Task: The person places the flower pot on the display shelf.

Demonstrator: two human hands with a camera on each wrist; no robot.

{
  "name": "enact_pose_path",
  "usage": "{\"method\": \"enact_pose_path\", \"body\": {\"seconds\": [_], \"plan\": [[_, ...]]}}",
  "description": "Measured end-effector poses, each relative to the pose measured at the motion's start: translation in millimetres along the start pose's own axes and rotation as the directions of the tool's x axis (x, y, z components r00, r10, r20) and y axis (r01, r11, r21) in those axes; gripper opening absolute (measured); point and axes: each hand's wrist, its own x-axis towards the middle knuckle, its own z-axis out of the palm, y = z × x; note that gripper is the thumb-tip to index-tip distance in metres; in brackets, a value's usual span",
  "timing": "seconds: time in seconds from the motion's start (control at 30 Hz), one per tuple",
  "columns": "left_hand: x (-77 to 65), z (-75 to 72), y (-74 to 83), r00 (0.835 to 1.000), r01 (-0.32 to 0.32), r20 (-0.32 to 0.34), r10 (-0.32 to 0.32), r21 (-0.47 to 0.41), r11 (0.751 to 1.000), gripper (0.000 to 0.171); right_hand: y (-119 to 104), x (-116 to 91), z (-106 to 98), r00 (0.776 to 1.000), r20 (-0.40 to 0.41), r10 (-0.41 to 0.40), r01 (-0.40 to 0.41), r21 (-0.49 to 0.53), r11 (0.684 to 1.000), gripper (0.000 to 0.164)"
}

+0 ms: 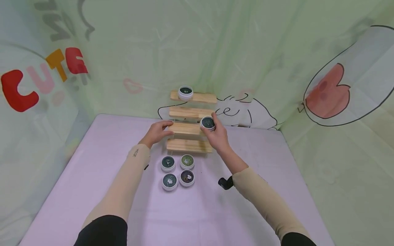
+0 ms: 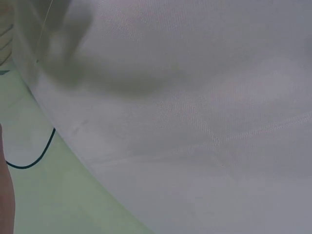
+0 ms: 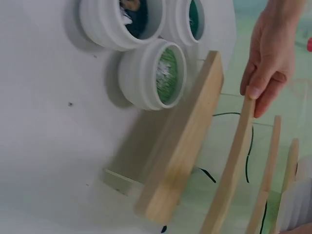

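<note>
My left hand (image 1: 157, 132) pinches the left end of a wooden shelf board (image 1: 184, 128), the second step up on a small tiered rack. In the right wrist view that left hand (image 3: 273, 58) has its thumb on top of the board's tip, fingers beneath. A round white jar with a dark green top (image 1: 207, 123) is gripped in my right hand (image 1: 218, 135), at the right ends of the middle boards. On the top board (image 1: 203, 97) stands another white jar (image 1: 185, 93), towards its left end. The left wrist view shows mostly tablecloth (image 2: 195, 122).
In front of the lowest board (image 1: 189, 146) several white jars stand close together, among them a jar with a light green top (image 1: 187, 161) and one with a dark mottled top (image 1: 186, 177). Behind the rack hangs a pale green printed curtain (image 1: 138, 51), meeting the table's back edge.
</note>
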Motion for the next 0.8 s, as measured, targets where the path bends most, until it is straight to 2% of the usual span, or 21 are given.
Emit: {"method": "enact_pose_path", "body": {"seconds": [0.13, 0.37, 0.8], "plan": [[0.5, 0.5, 0.3, 1.0, -0.008, 0.0, 0.008, 0.005, 1.0, 0.053, -9.0, 12.4, -4.1, 0.999, -0.019, 0.031, -0.03, 0.021, 0.999, 0.078], [1.9, 0.2, -3.2, 1.0, -0.002, -0.006, 0.002, 0.01, 1.0, 0.054, -20.2, 35.8, -5.3, 0.998, -0.062, 0.025, -0.023, 0.029, 0.999, 0.078], [-3.8, -0.2, 4.1, 1.0, -0.025, -0.013, 0.025, 0.011, 1.0, 0.053, -30.4, 80.5, -2.9, 0.987, -0.157, 0.045, -0.041, 0.029, 0.999, 0.077]]}}
